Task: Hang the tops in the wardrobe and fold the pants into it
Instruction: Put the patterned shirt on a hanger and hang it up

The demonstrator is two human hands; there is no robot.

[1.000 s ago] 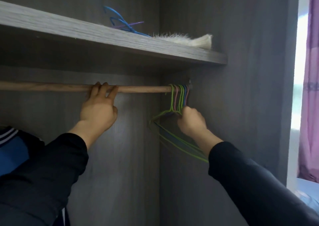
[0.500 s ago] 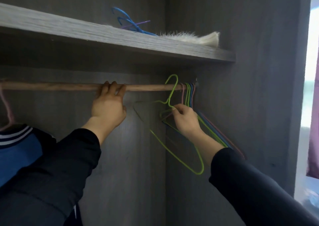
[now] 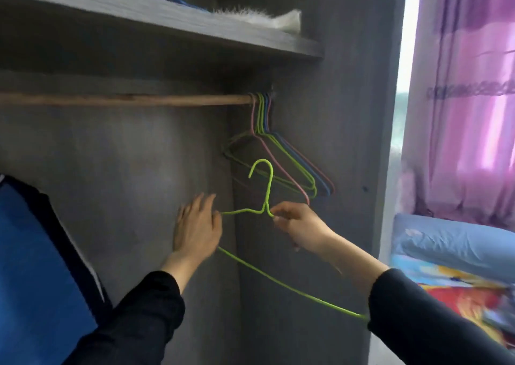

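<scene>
Green hanger [image 3: 268, 189] | right hand [image 3: 301, 225] pinches neck | left hand [image 3: 196, 228] spread alongside

Both arms, in black sleeves, reach forward: the left from 7 o'clock, the right from 4 o'clock. The left grip [image 3: 198, 225] shows its back, fingers straight toward 12 o'clock. The right grip [image 3: 298, 224] pinches the green hanger [image 3: 269, 189] at its neck.
</scene>
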